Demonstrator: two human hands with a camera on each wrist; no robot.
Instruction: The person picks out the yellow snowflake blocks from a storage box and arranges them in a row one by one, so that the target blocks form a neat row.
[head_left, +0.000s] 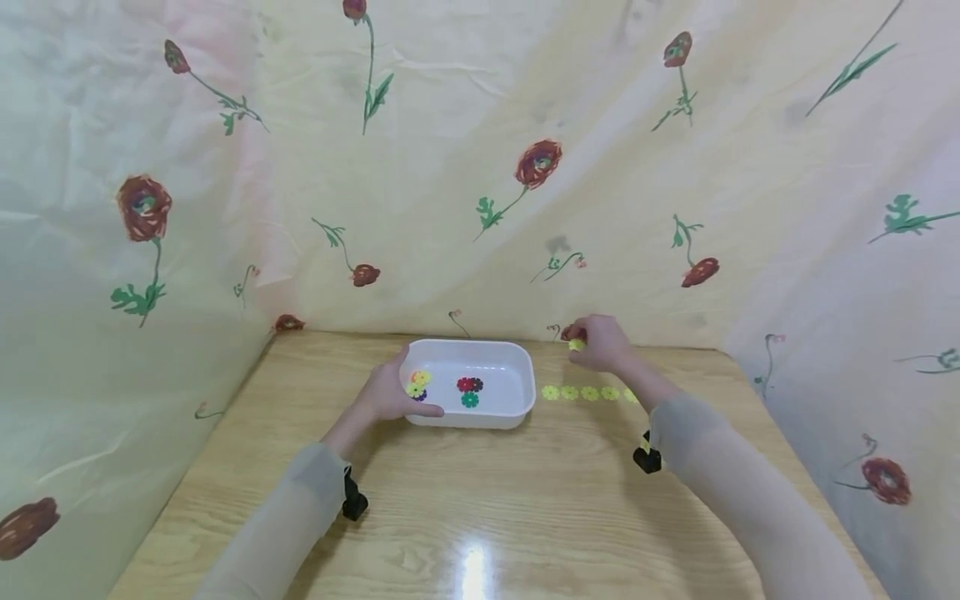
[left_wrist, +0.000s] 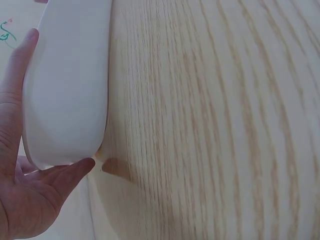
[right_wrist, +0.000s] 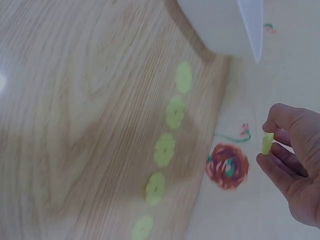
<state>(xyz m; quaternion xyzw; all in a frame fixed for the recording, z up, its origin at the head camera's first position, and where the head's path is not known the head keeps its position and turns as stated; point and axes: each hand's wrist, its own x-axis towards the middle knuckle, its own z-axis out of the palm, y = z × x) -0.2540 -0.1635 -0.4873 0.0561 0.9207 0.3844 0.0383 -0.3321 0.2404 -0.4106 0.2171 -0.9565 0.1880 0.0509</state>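
Note:
A white plastic tray (head_left: pixel 450 417) stands on the table with several flower-shaped discs inside: a red disc (head_left: pixel 467 384), a green disc (head_left: pixel 470 400), and yellow ones (head_left: pixel 422 377) near its left end. My left hand (head_left: pixel 386 392) grips that left end, thumb along the front side; in the left wrist view its fingers (left_wrist: pixel 11 110) lie along the tray's rim. Right of the tray, my right hand (head_left: pixel 602 343) is raised near the back edge. It pinches a yellow flower-shaped disc (right_wrist: pixel 267 143) between thumb and fingertips, seen edge-on in the right wrist view.
Several yellow discs (head_left: pixel 590 393) lie flat in a row to the tray's right, partly behind the right forearm. The wooden table (head_left: pixel 480 492) meets a flower-patterned cloth (head_left: pixel 450 275) at the back and sides. Black devices (head_left: pixel 647 454) are strapped at both wrists.

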